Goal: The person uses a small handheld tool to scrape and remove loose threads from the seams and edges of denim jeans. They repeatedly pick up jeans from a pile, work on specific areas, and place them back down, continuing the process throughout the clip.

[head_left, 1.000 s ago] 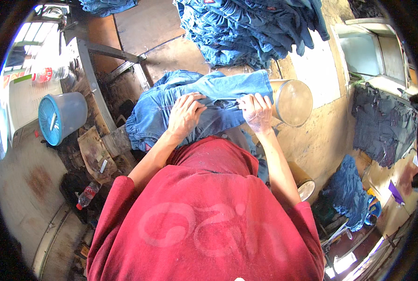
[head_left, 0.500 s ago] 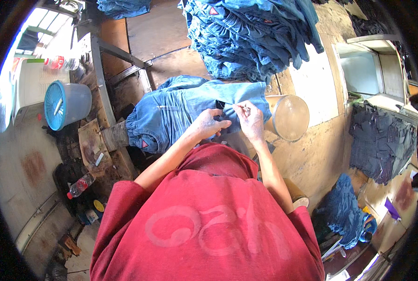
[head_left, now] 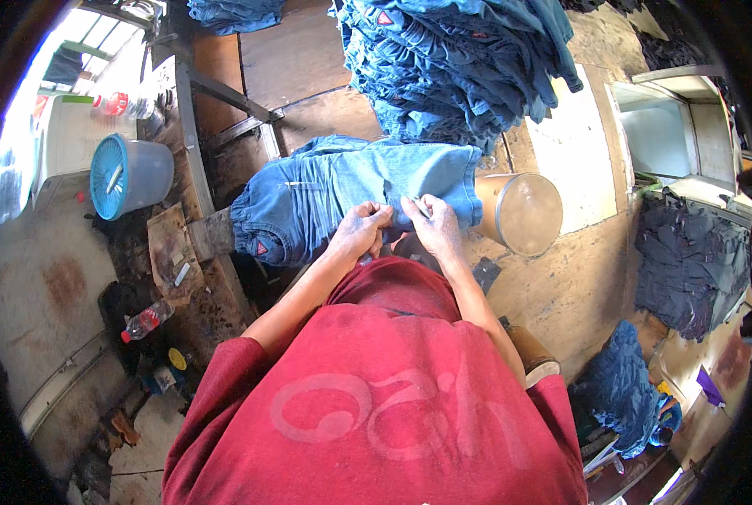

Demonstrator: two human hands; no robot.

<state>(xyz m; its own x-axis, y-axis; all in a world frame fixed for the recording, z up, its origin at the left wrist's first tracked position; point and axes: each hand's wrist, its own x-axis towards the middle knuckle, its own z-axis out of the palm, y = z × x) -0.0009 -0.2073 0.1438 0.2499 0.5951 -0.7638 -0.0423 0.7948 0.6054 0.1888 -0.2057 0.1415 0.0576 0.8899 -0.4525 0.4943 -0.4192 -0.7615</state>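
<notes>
A pair of blue denim pants is drawn over a horizontal cylinder, its elastic waistband at the left and a small red triangular label near it. My left hand is closed at the near side of the denim, thumb and fingers pinched together. Just right of it, my right hand is also closed, with its thumb and forefinger pressed together against the same cloth. Between the fingertips of both hands, what they pinch is too small or hidden to make out. The fingertips are a short gap apart.
Beyond the pants rises a tall pile of blue denim garments. The cylinder's round end sticks out at right. A bucket with a blue lid and a plastic bottle are at left. Dark garments lie at far right.
My right hand has come left and slightly down, closer to my left hand. My left hand's spread fingers have closed. A dark gap in the denim between them no longer shows. The view has shifted slightly.
</notes>
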